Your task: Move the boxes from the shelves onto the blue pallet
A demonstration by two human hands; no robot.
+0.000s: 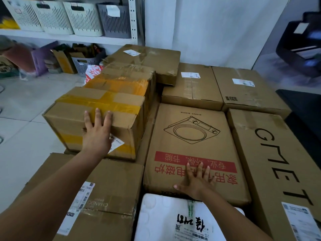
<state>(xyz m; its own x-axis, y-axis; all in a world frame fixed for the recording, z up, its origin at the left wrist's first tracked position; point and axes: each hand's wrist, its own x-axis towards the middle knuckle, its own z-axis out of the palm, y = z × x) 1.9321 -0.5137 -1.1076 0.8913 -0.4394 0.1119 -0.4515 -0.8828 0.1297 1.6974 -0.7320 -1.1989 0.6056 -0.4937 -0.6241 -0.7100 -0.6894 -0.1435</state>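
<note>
A tight stack of cardboard boxes fills the view; whatever they rest on is hidden beneath them. My left hand lies flat, fingers spread, against the near face of a brown box with yellow tape, fingertips hooked over its top edge. That box sits on top of a labelled brown box. My right hand presses palm-down, fingers apart, on the near end of a flat box with a cooker drawing and a red band. A white foam box sits just below that hand.
A long box with large black letters lies at the right. Three more brown boxes stand behind. White shelving with slatted bins runs along the back left, with clutter under it. Pale tiled floor lies to the left.
</note>
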